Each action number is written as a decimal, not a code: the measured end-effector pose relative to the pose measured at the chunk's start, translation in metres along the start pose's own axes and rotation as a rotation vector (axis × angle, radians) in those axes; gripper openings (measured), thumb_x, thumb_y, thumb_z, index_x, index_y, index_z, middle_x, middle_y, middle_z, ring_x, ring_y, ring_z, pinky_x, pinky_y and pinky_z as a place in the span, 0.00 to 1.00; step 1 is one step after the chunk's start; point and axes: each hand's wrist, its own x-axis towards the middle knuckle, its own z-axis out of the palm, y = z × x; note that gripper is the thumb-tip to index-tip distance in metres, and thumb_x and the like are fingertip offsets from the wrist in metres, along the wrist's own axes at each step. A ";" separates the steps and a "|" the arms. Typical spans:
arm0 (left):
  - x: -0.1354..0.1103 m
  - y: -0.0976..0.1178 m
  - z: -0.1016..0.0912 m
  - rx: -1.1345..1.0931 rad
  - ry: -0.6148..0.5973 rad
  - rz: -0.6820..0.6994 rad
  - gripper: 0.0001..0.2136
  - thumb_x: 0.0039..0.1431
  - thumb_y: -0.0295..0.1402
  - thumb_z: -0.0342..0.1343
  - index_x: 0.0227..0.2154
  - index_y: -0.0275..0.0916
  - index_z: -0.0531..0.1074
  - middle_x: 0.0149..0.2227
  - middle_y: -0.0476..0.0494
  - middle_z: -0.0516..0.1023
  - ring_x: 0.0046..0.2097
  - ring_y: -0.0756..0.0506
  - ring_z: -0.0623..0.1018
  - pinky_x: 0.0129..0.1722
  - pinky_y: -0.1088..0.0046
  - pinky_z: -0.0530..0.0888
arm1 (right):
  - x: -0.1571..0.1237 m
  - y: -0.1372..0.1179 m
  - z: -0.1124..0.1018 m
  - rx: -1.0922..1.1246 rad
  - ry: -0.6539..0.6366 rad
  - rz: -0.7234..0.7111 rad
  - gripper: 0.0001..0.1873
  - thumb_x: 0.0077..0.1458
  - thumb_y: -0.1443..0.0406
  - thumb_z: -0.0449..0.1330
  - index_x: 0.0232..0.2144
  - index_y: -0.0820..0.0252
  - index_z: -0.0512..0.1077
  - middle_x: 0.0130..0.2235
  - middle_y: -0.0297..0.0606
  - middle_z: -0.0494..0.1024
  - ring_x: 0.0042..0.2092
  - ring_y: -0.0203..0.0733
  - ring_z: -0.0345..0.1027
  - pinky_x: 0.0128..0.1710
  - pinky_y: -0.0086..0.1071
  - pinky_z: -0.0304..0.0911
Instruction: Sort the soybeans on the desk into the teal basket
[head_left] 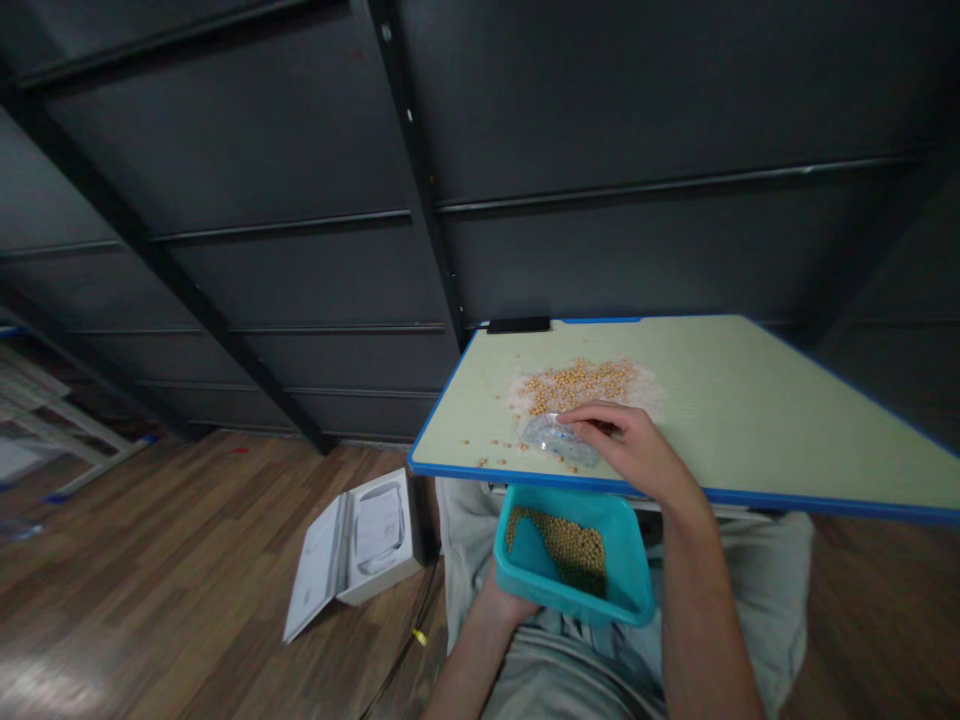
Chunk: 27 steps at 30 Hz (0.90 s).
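Note:
My right hand (628, 440) is over the near part of the table, its thumb and fingers pinched on a clear, crumpled-looking piece of plastic (555, 436); whether this is a bag or a scoop I cannot make out. Just beyond it, yellow-tan beans (577, 382) lie spread with whitish grains (649, 390) around them. Below the table's near edge, a teal plastic basin (628, 560) sits over my lap with many beans (574, 548) inside. My left hand (510, 598) holds the basin from its near left side; its fingers are hidden underneath.
The pale table (780, 420) has a blue rim, with a black block (518, 325) at its far left edge. Several stray beans lie near the front left. An open white box (382, 530) and a cable (405, 645) are on the wooden floor. Dark panels (637, 110) stand behind.

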 end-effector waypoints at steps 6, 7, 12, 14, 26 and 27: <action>-0.003 0.002 -0.002 -0.029 0.013 0.001 0.23 0.67 0.47 0.46 0.41 0.40 0.83 0.46 0.37 0.87 0.59 0.32 0.78 0.60 0.46 0.70 | -0.001 -0.001 -0.001 -0.009 -0.025 -0.021 0.11 0.64 0.67 0.61 0.41 0.51 0.84 0.44 0.37 0.86 0.46 0.44 0.79 0.48 0.40 0.71; -0.003 0.003 -0.002 -0.021 0.011 -0.004 0.23 0.67 0.47 0.44 0.42 0.39 0.83 0.46 0.37 0.87 0.59 0.32 0.77 0.59 0.45 0.70 | -0.001 -0.001 -0.001 -0.014 -0.030 -0.025 0.11 0.64 0.67 0.61 0.41 0.51 0.84 0.43 0.37 0.86 0.45 0.44 0.79 0.47 0.40 0.71; -0.003 0.005 0.001 0.023 0.030 -0.018 0.25 0.66 0.47 0.42 0.42 0.39 0.83 0.46 0.37 0.86 0.61 0.32 0.76 0.58 0.44 0.70 | -0.001 -0.003 -0.002 -0.018 -0.041 -0.038 0.11 0.64 0.67 0.61 0.41 0.51 0.84 0.44 0.37 0.86 0.47 0.44 0.79 0.49 0.39 0.71; -0.002 0.006 0.005 0.026 0.021 -0.016 0.25 0.66 0.48 0.43 0.42 0.40 0.83 0.48 0.38 0.86 0.61 0.33 0.75 0.59 0.44 0.70 | -0.002 -0.004 -0.002 -0.012 -0.055 -0.040 0.11 0.64 0.67 0.61 0.42 0.51 0.84 0.45 0.37 0.86 0.47 0.44 0.79 0.49 0.40 0.70; 0.000 0.010 0.019 0.001 0.007 -0.017 0.24 0.66 0.50 0.46 0.42 0.39 0.84 0.54 0.36 0.84 0.64 0.30 0.73 0.64 0.44 0.66 | -0.002 -0.004 -0.003 0.022 -0.108 -0.054 0.11 0.65 0.65 0.61 0.41 0.50 0.84 0.45 0.37 0.86 0.47 0.45 0.79 0.49 0.40 0.71; 0.000 0.009 0.017 -0.006 0.018 -0.017 0.24 0.65 0.50 0.47 0.42 0.40 0.84 0.54 0.37 0.84 0.64 0.30 0.73 0.64 0.44 0.66 | -0.002 -0.004 -0.003 0.023 -0.111 -0.058 0.10 0.65 0.65 0.61 0.41 0.50 0.84 0.45 0.37 0.87 0.47 0.45 0.79 0.49 0.40 0.71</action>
